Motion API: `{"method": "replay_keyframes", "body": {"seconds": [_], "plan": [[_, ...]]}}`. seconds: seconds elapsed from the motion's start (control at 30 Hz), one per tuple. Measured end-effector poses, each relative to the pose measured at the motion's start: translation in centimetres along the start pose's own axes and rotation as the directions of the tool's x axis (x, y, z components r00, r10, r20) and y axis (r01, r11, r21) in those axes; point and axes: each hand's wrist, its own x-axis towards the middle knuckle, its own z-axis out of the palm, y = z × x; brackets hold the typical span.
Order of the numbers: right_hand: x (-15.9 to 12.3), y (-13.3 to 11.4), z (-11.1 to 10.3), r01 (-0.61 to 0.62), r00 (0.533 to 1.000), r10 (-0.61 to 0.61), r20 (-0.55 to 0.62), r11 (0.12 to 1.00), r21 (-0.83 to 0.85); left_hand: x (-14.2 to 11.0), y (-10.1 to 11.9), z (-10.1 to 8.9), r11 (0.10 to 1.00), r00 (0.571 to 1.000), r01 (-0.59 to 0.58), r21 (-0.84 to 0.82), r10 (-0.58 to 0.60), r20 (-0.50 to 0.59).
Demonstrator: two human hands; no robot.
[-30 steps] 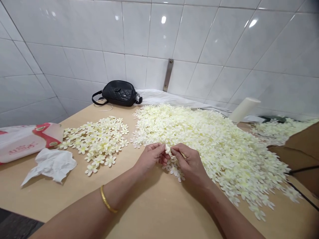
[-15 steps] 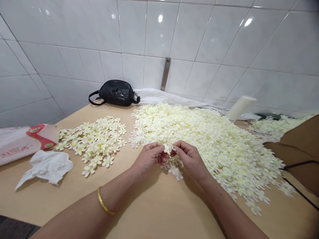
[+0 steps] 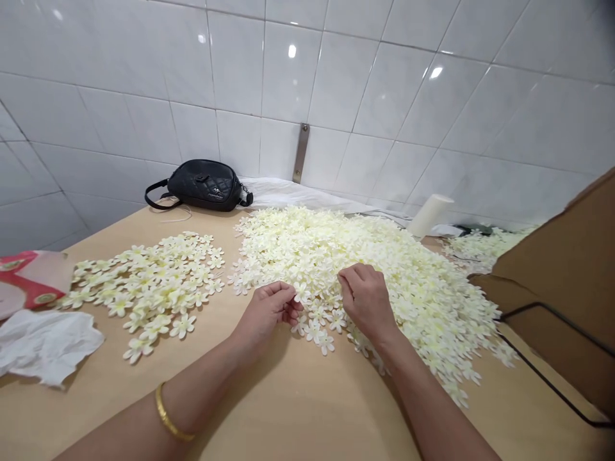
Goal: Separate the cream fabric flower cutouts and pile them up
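My left hand, with a gold bangle on the wrist, pinches a pale yellow artificial flower between thumb and fingers. To the right of it, my right hand is closed over the front of a large flower pile. Its fingertips point left and are pressed together; whatever they hold, if anything, is hidden. Several loose blossoms lie on the table just below and between the hands. Off to the left, apart from my left hand, spreads a smaller group of flowers.
A black bag stands against the tiled wall. Crumpled white tissue and a red and white plastic bag lie at left. At right are a white cylinder, a cardboard piece and a black wire frame.
My hands have moved apart; both were at one flower cluster before. The left keeps a flower, while the right has shifted right over the pile. The view has turned right.
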Motion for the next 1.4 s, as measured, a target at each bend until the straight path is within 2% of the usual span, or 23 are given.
{"method": "replay_keyframes", "body": {"seconds": [0.07,0.13,0.23,0.33,0.57,0.7,0.83,1.2,1.4], "plan": [[-0.1,-0.7,-0.2,-0.015,0.999,0.016,-0.028,0.999,0.049,0.0,0.0,0.0,1.0,1.0,-0.005,0.016,0.005,-0.014],[-0.1,-1.7,-0.5,-0.029,0.999,0.035,-0.027,0.977,0.212,0.0,0.0,0.1,0.999,1.0,-0.01,0.033,0.011,-0.024],[-0.3,-3.5,-0.6,-0.022,0.996,-0.027,0.089,0.864,0.502,0.0,-0.1,0.0,1.0,1.0,-0.013,0.025,0.014,-0.017],[-0.6,-4.7,-0.4,-0.021,0.976,-0.111,0.185,0.804,0.595,0.0,-0.1,-0.1,1.0,0.999,-0.007,-0.011,0.007,0.031],[-0.8,-5.0,-0.1,-0.08,0.973,-0.061,0.223,0.816,0.573,0.1,-0.3,-0.2,0.997,0.993,-0.008,-0.074,0.017,0.117],[-0.8,-5.1,-0.2,-0.102,0.973,-0.033,0.23,0.828,0.552,0.1,-0.4,-0.3,0.998,0.994,0.017,-0.062,-0.01,0.113],[-0.8,-5.1,-0.4,-0.123,0.963,-0.047,0.264,0.798,0.59,0.2,-0.4,-0.5,0.999,0.993,-0.017,-0.047,0.022,0.119],[-1.1,-6.2,-0.7,-0.095,0.985,-0.006,0.17,0.811,0.578,0.1,-0.1,-0.6,0.997,0.986,-0.069,-0.045,0.075,0.146],[-1.3,-6.0,-0.3,-0.095,0.987,0.002,0.163,0.817,0.568,-0.2,0.1,-0.5,0.999,0.987,-0.047,-0.026,0.05,0.153]]}}
